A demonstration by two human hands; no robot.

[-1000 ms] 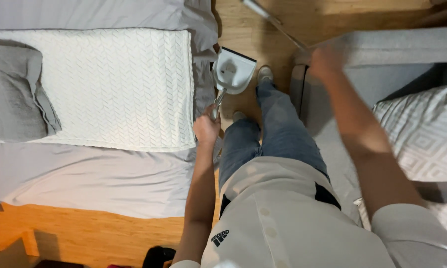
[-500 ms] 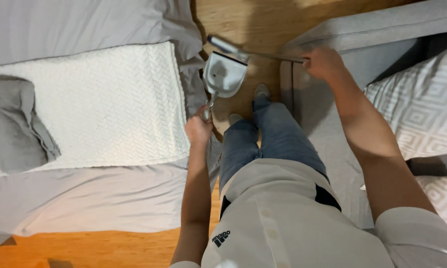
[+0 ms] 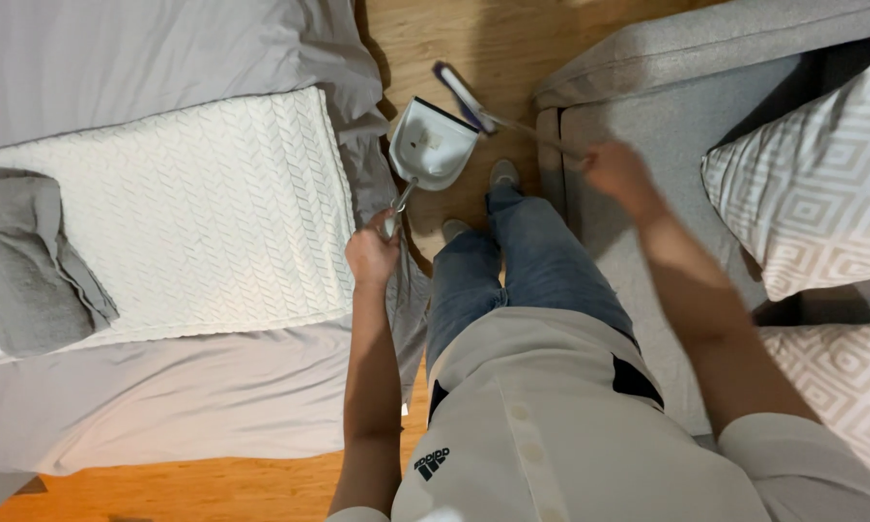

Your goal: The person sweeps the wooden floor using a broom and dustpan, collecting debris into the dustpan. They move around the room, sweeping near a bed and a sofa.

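Note:
My left hand (image 3: 372,253) grips the thin metal handle of a white dustpan (image 3: 431,143), whose pan rests on the wooden floor (image 3: 473,39) ahead of my feet. My right hand (image 3: 616,172) holds the long handle of a broom (image 3: 469,100); its dark, white-edged head lies at the far lip of the dustpan. I stand in blue jeans in the narrow gap between a bed and a grey sofa, and my shoes (image 3: 503,174) are just behind the pan.
A bed with grey sheets (image 3: 164,416) is on the left, carrying a white textured blanket (image 3: 193,213) and a folded grey cloth (image 3: 24,261). The grey sofa (image 3: 686,87) on the right holds patterned cushions (image 3: 821,184).
The broom head has swept in from the upper right to the dustpan's far edge. My right hand moved lower and left. The dustpan stays put in my left hand.

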